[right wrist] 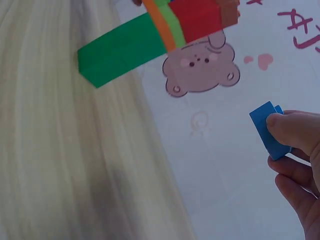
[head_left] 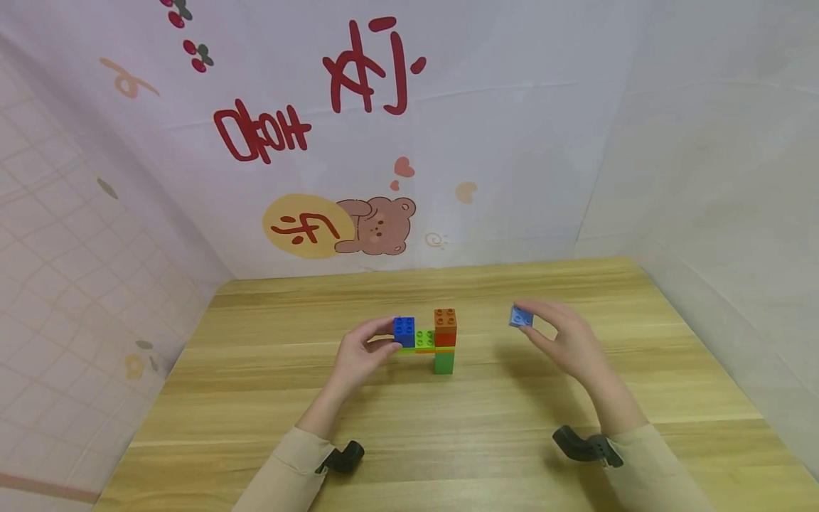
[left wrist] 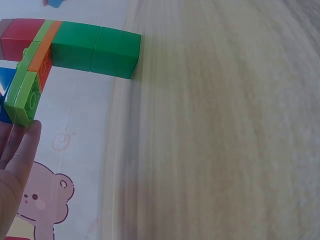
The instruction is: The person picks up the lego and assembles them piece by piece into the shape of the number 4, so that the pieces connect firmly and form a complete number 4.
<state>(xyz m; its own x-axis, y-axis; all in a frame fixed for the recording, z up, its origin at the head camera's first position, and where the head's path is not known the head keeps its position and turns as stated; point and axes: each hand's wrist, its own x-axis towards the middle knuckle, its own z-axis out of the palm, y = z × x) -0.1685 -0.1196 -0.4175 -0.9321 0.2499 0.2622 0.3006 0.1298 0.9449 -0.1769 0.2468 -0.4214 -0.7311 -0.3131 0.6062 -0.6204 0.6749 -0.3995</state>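
A stack of toy building bricks stands upright on the table, with green bricks (left wrist: 95, 47) at the bottom. Above them lie thin orange (right wrist: 161, 27) and lime-green (left wrist: 25, 90) layers that jut out to the left. On the stack's right side, a red brick (right wrist: 197, 17) carries a brown brick (head_left: 445, 316). My left hand (head_left: 358, 359) pinches a dark blue brick (head_left: 404, 331) sitting on the jutting end. To the right, apart from the stack, my right hand (head_left: 569, 341) holds a light blue brick (head_left: 521, 316) between thumb and fingers, above the table.
The wood-grain table (head_left: 409, 441) reaches back to a white cloth (head_left: 512, 142) printed with a bear and red characters. More cloth hangs along the left and right sides. A black curved piece (head_left: 345, 457) sits at each wrist.
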